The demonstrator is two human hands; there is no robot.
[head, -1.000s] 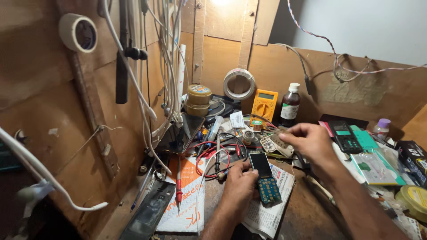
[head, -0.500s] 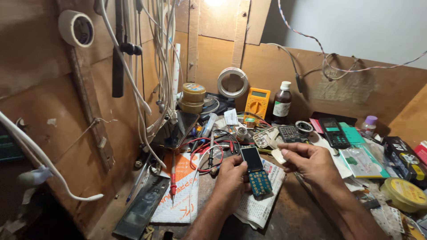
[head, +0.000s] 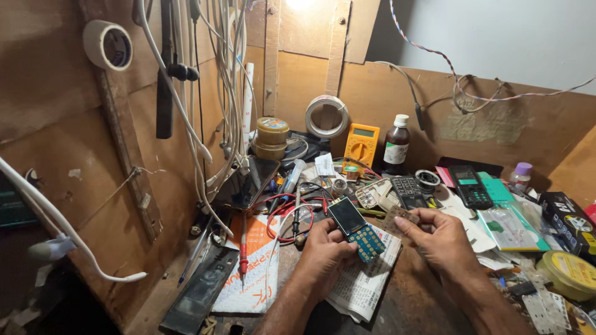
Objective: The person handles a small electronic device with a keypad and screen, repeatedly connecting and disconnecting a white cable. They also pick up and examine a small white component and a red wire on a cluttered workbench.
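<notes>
The left hand [head: 326,254] has its fingers wrapped around an opened phone board [head: 356,228], a dark screen above a blue keypad area, held tilted just above the folded newspaper [head: 363,288] on the bench [head: 428,310]. Right of the board, the right hand [head: 442,239] pinches a small pale keypad strip [head: 400,216] between thumb and fingertips. Behind the board lie red and black probe leads [head: 285,214]; farther back stand 1 yellow multimeter [head: 361,144] and 1 brown bottle [head: 396,146].

Glossy glass phone screen [head: 345,214] — matt newsprint [head: 366,282], rough wooden wall [head: 68,155].
</notes>
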